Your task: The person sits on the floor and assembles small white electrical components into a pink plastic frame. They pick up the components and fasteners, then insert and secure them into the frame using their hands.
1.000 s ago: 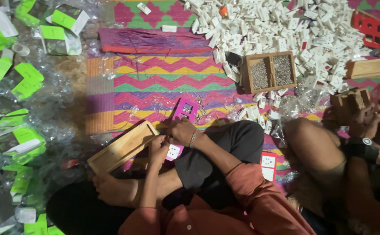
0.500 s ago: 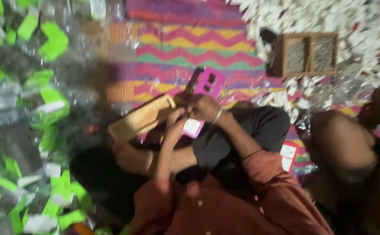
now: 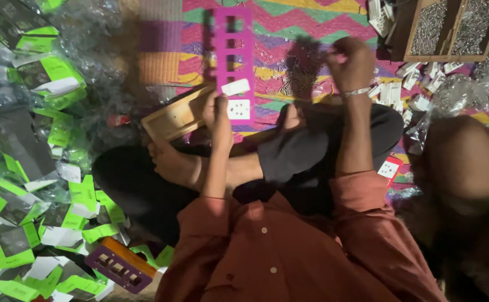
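A long magenta plastic frame [image 3: 234,45] with several square openings stands on end above my lap. My left hand [image 3: 217,114] grips its lower end, where a white socket module [image 3: 238,109] and a tilted white piece [image 3: 236,87] sit in it. My right hand [image 3: 349,62] is raised to the right, fingers pinched together; whether it holds a small part I cannot tell. I sit cross-legged in dark trousers and a rust-coloured shirt on a zigzag-patterned mat [image 3: 306,28].
A shallow wooden tray [image 3: 176,114] lies by my left foot. A wooden box [image 3: 451,31] with two compartments of small metal parts stands at the top right, white modules [image 3: 392,92] scattered beside it. Green-and-clear packets [image 3: 48,168] cover the left. Another person's knee [image 3: 468,162] is at the right.
The magenta frame has been lifted upright and now reaches far up. My right hand has left it and moved up to the right. The view has tilted closer to my lap.
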{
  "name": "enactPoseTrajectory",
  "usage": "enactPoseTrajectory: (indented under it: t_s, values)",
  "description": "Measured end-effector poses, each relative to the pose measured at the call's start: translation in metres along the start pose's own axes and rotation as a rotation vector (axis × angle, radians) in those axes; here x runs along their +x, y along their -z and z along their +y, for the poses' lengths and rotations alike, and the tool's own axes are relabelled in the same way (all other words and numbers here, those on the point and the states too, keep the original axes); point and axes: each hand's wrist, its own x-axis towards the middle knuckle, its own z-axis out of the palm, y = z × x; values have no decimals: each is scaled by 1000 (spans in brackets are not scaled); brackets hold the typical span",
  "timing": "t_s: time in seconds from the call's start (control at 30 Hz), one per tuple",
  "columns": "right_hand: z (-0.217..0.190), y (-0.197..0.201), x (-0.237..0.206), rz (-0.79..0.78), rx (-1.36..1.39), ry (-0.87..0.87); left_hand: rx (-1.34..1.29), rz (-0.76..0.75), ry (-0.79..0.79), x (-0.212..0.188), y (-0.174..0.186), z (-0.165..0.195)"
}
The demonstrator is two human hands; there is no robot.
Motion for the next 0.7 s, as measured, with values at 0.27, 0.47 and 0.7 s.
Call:
enactPoseTrajectory:
  t_s: [0.27, 0.47, 0.7]
  values:
    - [15, -40, 1, -205, -36, -169, 20, 121, -46, -2, 1, 7]
    - [-14, -61, -4, -348, 30, 133, -14, 50, -52, -4, 0, 9]
    - [-24, -61, -5, -407, -14, 58, -158, -6, 47, -3, -2, 17]
